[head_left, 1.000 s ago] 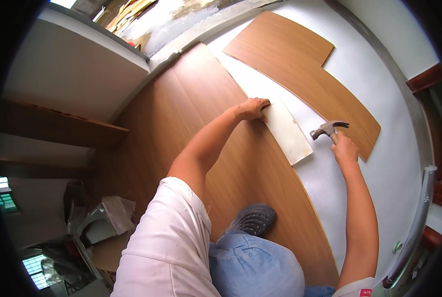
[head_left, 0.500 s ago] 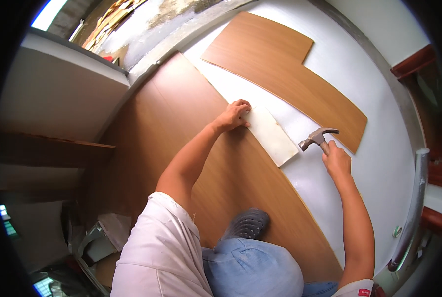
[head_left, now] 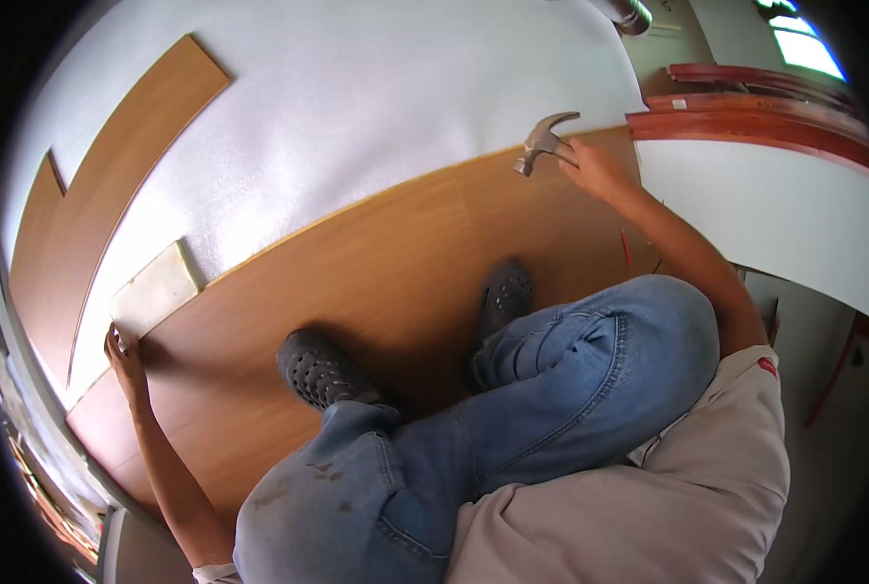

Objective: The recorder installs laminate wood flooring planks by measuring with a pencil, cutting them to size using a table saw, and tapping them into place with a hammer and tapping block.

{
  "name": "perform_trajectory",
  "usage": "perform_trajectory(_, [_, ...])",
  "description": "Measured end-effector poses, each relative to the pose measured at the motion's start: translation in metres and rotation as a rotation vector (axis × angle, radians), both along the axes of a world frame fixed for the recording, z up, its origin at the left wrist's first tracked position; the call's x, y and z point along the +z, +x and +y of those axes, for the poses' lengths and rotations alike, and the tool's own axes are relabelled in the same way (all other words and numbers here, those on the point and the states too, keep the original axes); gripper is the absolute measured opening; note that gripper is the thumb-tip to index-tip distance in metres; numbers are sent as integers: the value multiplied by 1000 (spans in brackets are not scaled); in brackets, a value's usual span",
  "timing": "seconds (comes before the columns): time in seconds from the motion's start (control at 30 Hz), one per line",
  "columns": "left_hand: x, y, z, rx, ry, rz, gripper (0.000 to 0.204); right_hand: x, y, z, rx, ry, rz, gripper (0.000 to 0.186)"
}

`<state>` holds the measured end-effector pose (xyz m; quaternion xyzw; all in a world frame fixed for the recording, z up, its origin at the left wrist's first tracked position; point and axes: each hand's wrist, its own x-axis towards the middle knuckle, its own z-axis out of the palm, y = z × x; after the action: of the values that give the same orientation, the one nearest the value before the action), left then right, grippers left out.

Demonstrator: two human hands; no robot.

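Held up by its handle in my right hand (head_left: 598, 167) is a claw hammer (head_left: 549, 144), raised above the far edge of the wood-look floor planks (head_left: 376, 258). My left hand (head_left: 126, 365), low at the left, has its fingers bent around the near end of a flat off-white block (head_left: 157, 294). That block lies along the exposed edge of the planks. The hammer head is well apart from the block. Part of the left hand's grip is hidden.
Two loose planks (head_left: 113, 195) lie on the white underlay sheet (head_left: 356, 107) at the left. My dark clogs (head_left: 322, 370) stand on the laid planks. Beside a white panel (head_left: 756, 204) at the right are reddish wooden pieces (head_left: 746, 127). A red pencil-like stick (head_left: 626, 247) lies near my right forearm.
The view has swung to the right, so the block and loose planks appear farther left. My left hand stays at the block; my right hand has carried the hammer away from it.
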<state>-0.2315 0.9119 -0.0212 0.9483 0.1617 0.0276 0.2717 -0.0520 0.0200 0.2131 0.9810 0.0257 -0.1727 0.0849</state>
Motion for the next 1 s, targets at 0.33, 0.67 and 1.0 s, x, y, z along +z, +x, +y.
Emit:
perform_trajectory(0.33, [56,36,-246,-420,288,-203,37,-136,-232,-87,-710,268,-171,54])
perform_trajectory(0.67, [33,110,-347,-466,217,-153,35,-136,-232,-69,-694,267,-357,41])
perform_trajectory(1.0, [-2,116,-337,-383,361,-206,41,-159,-7,43,5,526,-479,68])
